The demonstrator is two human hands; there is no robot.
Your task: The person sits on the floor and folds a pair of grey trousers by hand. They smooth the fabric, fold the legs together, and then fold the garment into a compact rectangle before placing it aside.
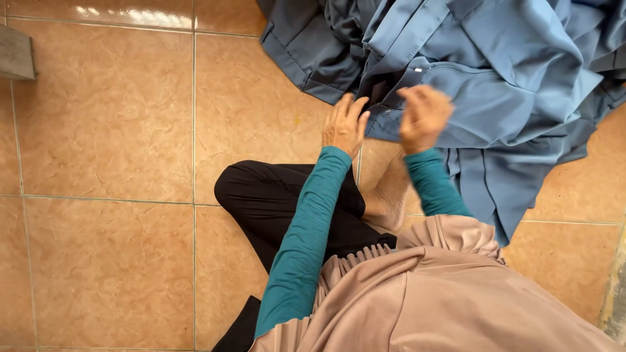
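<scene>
On the tiled floor (pixel 111 130), person sits cross-legged, head view looking straight down. Blue garments (pixel 495 78) piled in a heap top right, spread from the top edge down past the right knee. Several pieces overlap; can't separate them.

Left hand (pixel 345 124): palm down, fingers extended and together, pressing flat on the near edge of the blue fabric where it meets the tile. Not pinching anything, just resting on cloth.

Right hand (pixel 424 117): motion-blurred, fingers curled, on the fabric just right of the left hand. Looks closed around a fold of cloth, but blur hides the fingertips, so can't tell for sure if it grips.

Hands are near each other, a dark fold of fabric between them. A small white mark (pixel 418 70) sits on a seam just above the right hand.

Both arms in teal sleeves (pixel 306 241). Black trousers (pixel 274 195) on the bent left leg, bare foot (pixel 388 195) tucked under the fabric edge, between the forearms. Beige garment (pixel 417 293) fills the bottom of view.

Grey object (pixel 16 55) at the top-left edge, well apart from the hands.
</scene>
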